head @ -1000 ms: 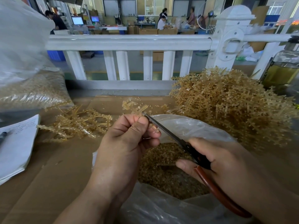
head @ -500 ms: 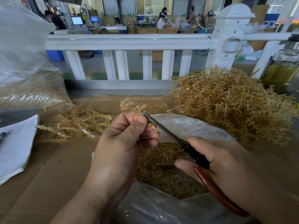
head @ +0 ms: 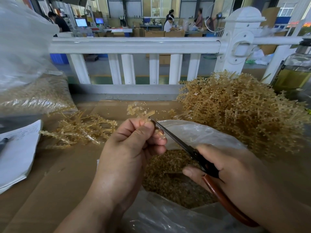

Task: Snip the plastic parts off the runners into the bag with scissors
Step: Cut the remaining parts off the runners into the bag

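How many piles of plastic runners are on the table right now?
2. A large pile sits at the right, past the open bag; a smaller pile lies at the left, near the papers. The left hand pinches one loose runner.

Bright light from glass windows at back; near part dim w/ soft shadows. Edges bend. Clear plastic bag maybe glares.
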